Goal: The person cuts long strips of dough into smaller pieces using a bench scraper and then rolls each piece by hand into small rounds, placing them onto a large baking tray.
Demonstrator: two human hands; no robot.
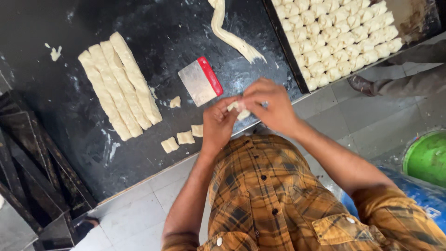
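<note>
Left hand [218, 123] and right hand [272, 104] meet above the near edge of the black worktop [55, 83], fingers of both pinched together on one small dough piece [240, 110]. Dough piece: pale cream, soft-looking, partly folded; most of it is hidden by the fingers, so its exact shape cannot be told. Right hand lies over it from about 2 o'clock, left hand comes up from 7 o'clock. Three cut dough squares [185, 137] lie in a loose row at 8 o'clock from the hands, near the table's front edge; one smaller scrap [175, 102] sits at 9 o'clock. Bench scraper [200, 82], steel blade with red grip, lies flat at 11 o'clock, just beside the hands but not touching. Four long twisted dough strips [120, 86] lie side by side, touching, well off at 9 to 10 o'clock. One loose dough rope [230, 35] runs toward 12 o'clock. Dark baking tray [283, 46] at 1 o'clock holds close-packed rows of shaped dough pieces [339, 37]; its near corner reaches the table edge. Open worktop shows between scraper and strips. Tiled floor [367, 125] lies past the edge at 3 o'clock, with another person's shoe [360, 85] there.
</note>
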